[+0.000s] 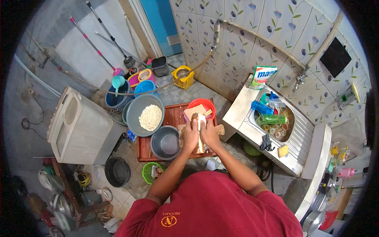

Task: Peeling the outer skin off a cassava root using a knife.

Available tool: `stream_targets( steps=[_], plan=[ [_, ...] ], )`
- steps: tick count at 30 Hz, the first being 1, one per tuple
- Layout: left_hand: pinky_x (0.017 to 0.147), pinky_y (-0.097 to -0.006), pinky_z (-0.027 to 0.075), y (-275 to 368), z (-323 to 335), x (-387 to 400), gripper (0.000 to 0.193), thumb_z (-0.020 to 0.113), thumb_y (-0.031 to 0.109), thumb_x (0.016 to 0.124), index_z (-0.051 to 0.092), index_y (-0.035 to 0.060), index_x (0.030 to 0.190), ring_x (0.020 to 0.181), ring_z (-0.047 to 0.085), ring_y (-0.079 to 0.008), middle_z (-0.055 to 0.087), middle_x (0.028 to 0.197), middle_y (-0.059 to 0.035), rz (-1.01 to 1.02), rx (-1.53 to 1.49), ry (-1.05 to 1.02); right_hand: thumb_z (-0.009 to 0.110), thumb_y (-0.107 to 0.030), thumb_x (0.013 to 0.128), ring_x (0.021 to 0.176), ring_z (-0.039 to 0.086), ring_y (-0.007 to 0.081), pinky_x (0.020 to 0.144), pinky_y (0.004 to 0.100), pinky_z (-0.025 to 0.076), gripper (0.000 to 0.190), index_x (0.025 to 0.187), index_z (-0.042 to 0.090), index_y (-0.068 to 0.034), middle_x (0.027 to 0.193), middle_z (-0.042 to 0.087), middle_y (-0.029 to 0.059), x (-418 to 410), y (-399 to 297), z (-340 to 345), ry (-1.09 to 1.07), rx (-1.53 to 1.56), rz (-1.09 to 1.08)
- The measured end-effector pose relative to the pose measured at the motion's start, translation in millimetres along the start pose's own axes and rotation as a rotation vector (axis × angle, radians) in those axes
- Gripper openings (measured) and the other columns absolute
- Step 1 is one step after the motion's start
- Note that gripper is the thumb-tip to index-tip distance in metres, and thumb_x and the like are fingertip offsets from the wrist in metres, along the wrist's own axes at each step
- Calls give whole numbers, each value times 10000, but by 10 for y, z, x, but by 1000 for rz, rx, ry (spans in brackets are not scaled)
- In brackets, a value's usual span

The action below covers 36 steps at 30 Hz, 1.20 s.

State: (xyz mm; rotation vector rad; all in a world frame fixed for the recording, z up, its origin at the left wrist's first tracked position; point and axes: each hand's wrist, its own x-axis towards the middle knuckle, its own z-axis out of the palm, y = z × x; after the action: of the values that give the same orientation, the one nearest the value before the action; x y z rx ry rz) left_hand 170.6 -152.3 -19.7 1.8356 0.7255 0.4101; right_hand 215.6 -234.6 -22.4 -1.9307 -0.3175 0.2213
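Both my left hand [191, 135] and my right hand [209, 134] grip a long brown and whitish piece [201, 121], perhaps a peeled root; the picture does not settle what it is. It lies over a wooden board [220, 129] on a low red-brown slatted table [173, 114]. Just beyond my hands, a red plastic basin [213, 107] holds a pinkish ribbed thing [194, 111]. To the left stand an empty-looking grey bowl [165, 142] and a large grey basin [130, 120] with a heap of whitish pieces [150, 117].
A green plastic basket [147, 173] and a black basin [117, 171] sit on the floor at the left. Buckets, including a dark blue one [110, 99], stand beyond the table. At the right, a steel sink [305, 118] holds dishes and bottles. A hose [165, 86] crosses beyond the table.
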Motion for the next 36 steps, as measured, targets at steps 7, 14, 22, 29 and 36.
stream_targets(
  steps=[7, 14, 22, 29, 36],
  plan=[
    [692, -435, 441, 40, 45, -50, 474, 491, 399, 884, 534, -69, 948, 800, 590, -386, 597, 837, -264, 93, -1, 80, 404, -139, 908, 722, 560, 461, 621, 509, 429, 261, 1044, 490, 68, 753, 566, 310, -142, -213, -120, 18, -91, -174],
    [695, -432, 435, -129, 193, 33, 563, 377, 437, 922, 604, -77, 916, 783, 594, -386, 608, 800, -275, -49, -60, 46, 414, -163, 913, 707, 563, 441, 598, 477, 425, 246, 965, 523, 52, 745, 564, 296, -8, 150, -142, -65, -137, -237],
    [706, -307, 445, -278, 175, 102, 647, 299, 509, 938, 598, -63, 992, 784, 573, -180, 618, 869, -120, -225, -182, -115, 426, -207, 949, 736, 550, 106, 668, 271, 447, 293, 986, 565, 48, 801, 607, 30, 89, 630, 13, -202, 488, 91],
    [738, -370, 440, -396, 205, 75, 653, 301, 499, 937, 563, -93, 1024, 808, 589, -261, 614, 866, -183, -101, 26, -85, 474, -195, 886, 794, 608, 262, 729, 351, 466, 302, 1012, 552, 68, 874, 629, 180, 77, 482, -127, -229, 113, 69],
    [795, -494, 397, -218, 271, -36, 549, 324, 412, 935, 492, -104, 1016, 929, 524, -473, 550, 943, -343, -61, 217, -134, 479, -146, 809, 824, 565, 460, 746, 499, 433, 263, 819, 550, 107, 832, 568, 332, -166, 455, -112, -111, -207, 89]
  ],
)
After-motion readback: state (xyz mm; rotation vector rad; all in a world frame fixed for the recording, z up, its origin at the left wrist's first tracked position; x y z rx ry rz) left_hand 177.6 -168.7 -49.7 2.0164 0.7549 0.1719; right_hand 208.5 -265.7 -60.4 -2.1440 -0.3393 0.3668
